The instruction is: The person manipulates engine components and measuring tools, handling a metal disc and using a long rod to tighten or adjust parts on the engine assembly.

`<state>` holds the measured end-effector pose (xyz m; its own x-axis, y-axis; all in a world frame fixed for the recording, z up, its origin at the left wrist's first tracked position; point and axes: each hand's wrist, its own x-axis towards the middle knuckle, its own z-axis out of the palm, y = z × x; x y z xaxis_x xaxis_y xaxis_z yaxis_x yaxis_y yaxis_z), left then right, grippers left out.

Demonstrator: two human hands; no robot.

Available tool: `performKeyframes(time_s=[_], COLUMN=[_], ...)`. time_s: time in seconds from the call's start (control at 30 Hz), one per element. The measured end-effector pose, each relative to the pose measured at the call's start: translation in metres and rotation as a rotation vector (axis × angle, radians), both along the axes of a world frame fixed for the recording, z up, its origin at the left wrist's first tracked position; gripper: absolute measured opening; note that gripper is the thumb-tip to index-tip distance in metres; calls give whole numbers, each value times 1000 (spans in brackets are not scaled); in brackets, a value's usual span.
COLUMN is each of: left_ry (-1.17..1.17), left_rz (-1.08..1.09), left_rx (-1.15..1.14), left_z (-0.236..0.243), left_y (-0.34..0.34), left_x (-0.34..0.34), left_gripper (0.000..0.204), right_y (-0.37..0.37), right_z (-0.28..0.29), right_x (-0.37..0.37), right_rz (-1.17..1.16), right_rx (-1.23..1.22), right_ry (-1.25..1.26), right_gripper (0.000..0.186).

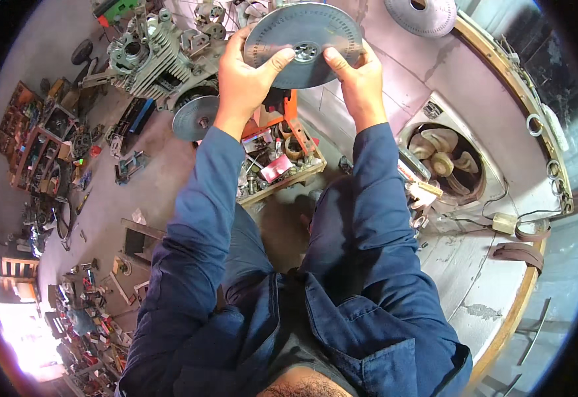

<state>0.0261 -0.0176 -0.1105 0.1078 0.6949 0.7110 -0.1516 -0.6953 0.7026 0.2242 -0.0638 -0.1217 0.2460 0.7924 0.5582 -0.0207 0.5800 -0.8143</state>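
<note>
Both of my hands hold up a grey metal graduated disc [305, 28] at the top of the head view. Marks run around its rim, and a shiny hub with holes sits at its centre. My left hand [241, 85] grips the left edge, its thumb lying across the face toward the hub. On the right edge, my right hand [362, 83] holds it the same way, thumb on the face. The fingers of both hands are mostly hidden behind the disc. Left of my left wrist is a second, smaller grey disc [195, 120], close to a finned metal engine [147, 63].
A third disc [422, 14] is on the pale wall at upper right. Below my hands, a wooden-edged tray [282, 186] holds loose parts. A fan [442, 159] is set in the wall at right. Parts and tools crowd the floor and the shelves [38, 155] at left.
</note>
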Motion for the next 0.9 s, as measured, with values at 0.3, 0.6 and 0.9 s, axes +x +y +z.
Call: performKeyframes(time_s=[0.3,0.6,0.9], left_ry=[-292,809,974], left_rz=[610,405,397], left_rx=[205,-688,-530], left_z=[-104,-424,-462], left_y=[-74,-111,57], left_x=[-64,-80,-51], left_gripper=[34,22,23], right_y=[-52,-113,-92], right_z=[-36,-59,-63], right_x=[16,-17,-29], right_rz=[-423,-537,-544], right_rx=[36,42,104], right_ry=[654,393,170], right_gripper=[47,36,45])
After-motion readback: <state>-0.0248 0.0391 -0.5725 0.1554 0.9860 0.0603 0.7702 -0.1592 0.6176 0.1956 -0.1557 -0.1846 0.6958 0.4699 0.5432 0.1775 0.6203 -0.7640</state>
